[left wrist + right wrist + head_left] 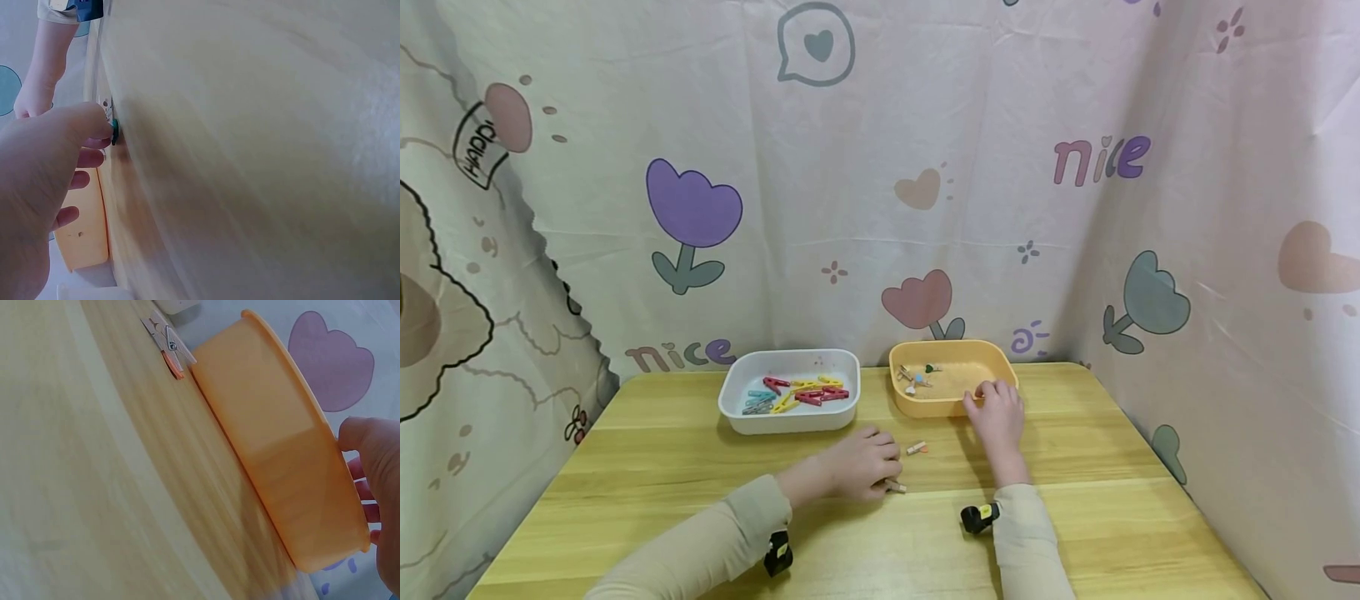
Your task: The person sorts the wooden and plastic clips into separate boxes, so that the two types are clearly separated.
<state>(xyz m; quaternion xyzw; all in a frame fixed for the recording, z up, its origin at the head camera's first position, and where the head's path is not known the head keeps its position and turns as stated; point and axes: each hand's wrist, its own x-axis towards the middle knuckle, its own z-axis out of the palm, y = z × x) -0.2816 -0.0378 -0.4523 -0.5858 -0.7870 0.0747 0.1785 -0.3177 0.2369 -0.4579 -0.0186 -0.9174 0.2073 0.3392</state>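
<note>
My left hand (865,463) is low over the middle of the table, pinching a small wooden clothespin (895,486). In the left wrist view a green decoration (115,132) shows at the thumb tip; the rest of that clothespin is mostly hidden. Another wooden clothespin (916,448), with an orange decoration, lies on the table between that hand and the yellow tray (925,407). At the tray's front right, my right hand (999,417) grips the rim, thumb at the edge and fingers reaching over it. Several small decorated clothespins (919,382) lie in the tray's left part.
Left of the yellow tray stands a white tray (790,423) with several red, yellow, blue and grey plastic clothespins (811,395). Both trays are near the back edge of the wooden table (1097,467), close to a printed curtain (1000,108).
</note>
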